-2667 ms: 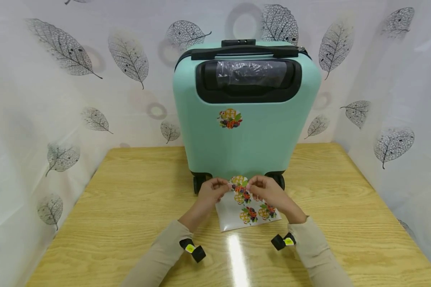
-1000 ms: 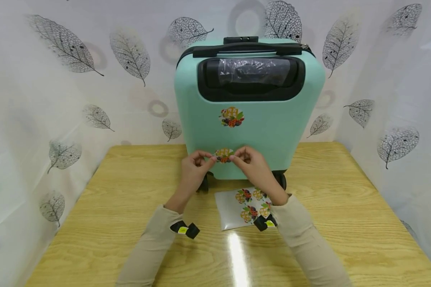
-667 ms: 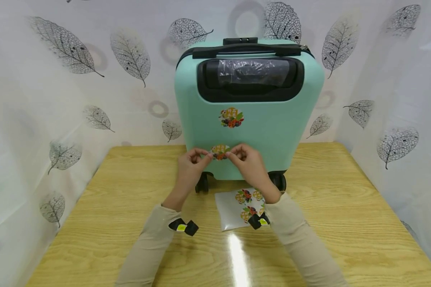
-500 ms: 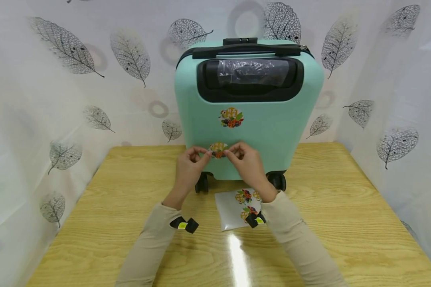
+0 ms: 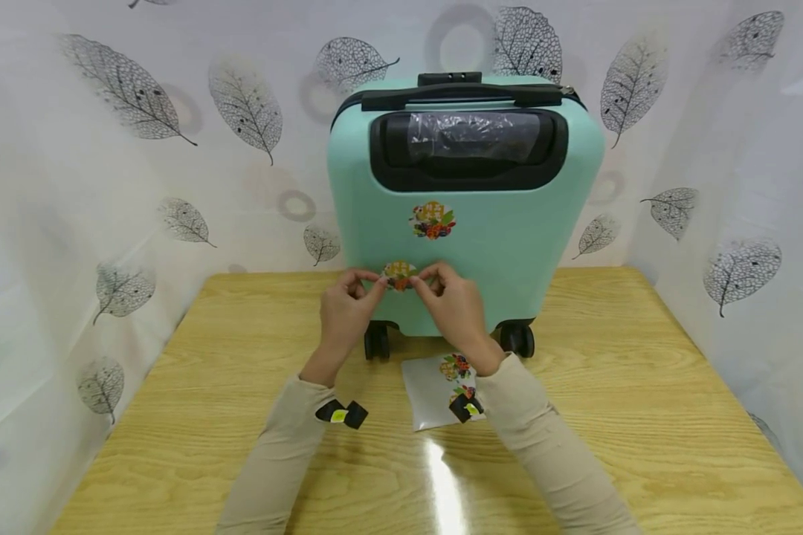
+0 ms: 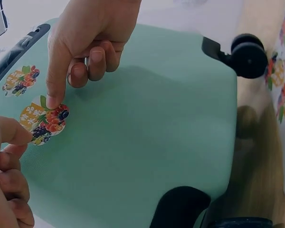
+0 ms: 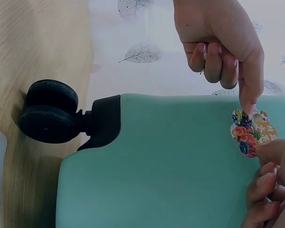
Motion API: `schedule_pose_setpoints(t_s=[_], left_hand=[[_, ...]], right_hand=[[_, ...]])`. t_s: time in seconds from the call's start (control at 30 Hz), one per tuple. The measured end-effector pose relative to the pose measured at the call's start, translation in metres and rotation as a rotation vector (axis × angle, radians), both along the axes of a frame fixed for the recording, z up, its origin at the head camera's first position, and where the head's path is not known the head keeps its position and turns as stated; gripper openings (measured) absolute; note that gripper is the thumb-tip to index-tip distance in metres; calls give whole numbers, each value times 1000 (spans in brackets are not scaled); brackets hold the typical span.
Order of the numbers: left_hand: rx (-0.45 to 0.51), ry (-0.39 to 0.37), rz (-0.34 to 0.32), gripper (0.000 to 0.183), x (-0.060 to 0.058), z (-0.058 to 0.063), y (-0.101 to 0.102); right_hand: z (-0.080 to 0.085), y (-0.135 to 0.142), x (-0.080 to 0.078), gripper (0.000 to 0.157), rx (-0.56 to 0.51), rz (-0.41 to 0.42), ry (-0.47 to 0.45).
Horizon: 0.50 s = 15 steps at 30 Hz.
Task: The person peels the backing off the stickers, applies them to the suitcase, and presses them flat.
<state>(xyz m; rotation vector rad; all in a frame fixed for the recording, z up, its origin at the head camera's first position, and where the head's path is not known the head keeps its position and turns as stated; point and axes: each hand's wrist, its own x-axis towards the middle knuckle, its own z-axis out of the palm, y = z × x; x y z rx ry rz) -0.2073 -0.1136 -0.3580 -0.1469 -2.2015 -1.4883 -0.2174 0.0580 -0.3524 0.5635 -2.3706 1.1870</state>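
A fruit-printed sticker [image 5: 399, 273] lies level across the lower left front of the mint-green suitcase [image 5: 488, 253]. My left hand [image 5: 346, 308] pinches its left edge between thumb and forefinger. On the opposite edge, my right hand [image 5: 456, 305] pinches it the same way. Both wrist views show the sticker [image 6: 45, 121] close against the shell, fingertips right at its rim. Higher up on the case, a matching sticker [image 5: 432, 221] is stuck flat. Below, a white sticker sheet [image 5: 435, 401] with more fruit prints rests on the table, its right part hidden by my right forearm.
The suitcase stands upright on black wheels [image 5: 517, 339] on a wooden table [image 5: 241, 357]. Its black handle recess [image 5: 468, 171] has clear plastic film over it. A white leaf-patterned curtain [image 5: 254, 215] surrounds the table's back and sides.
Both hands have lifted the sticker from above the sheet up to the suitcase front. In the last second they have shifted it slightly left and up, still pinching both edges.
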Motion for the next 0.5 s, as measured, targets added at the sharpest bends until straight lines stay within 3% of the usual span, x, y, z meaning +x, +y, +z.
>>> schedule_pose_setpoints(t_s=[0.5], left_hand=[[-49, 91, 33, 14, -3, 1, -5]], right_hand=[[3, -8, -4, 18, 62, -44, 84]])
